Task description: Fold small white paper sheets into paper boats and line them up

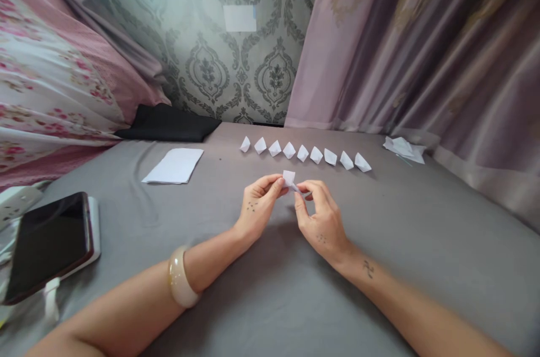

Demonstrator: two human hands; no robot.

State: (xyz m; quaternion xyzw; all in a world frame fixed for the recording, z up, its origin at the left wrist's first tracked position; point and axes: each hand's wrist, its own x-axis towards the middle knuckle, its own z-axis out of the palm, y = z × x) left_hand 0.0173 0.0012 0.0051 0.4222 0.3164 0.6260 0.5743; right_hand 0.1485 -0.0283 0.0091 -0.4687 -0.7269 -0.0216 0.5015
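Note:
Between my two hands is a small folded piece of white paper (289,177), raised over the grey cloth surface. My left hand (262,203) pinches its left side between thumb and fingers. At the lower right of the paper, my right hand (318,213) grips a narrow flap with thumb and fingertips. Beyond the hands, several small folded paper shapes (302,153) stand in a slanting row. A stack of white paper sheets (175,166) lies to the left of my left hand.
Loose paper scraps (404,149) lie at the far right. A black cloth (172,122) rests at the back left. Near left are a dark-screened phone (50,244) on a white block, a cable (51,295) and a power strip (17,202). Curtains (405,36) hang at both sides.

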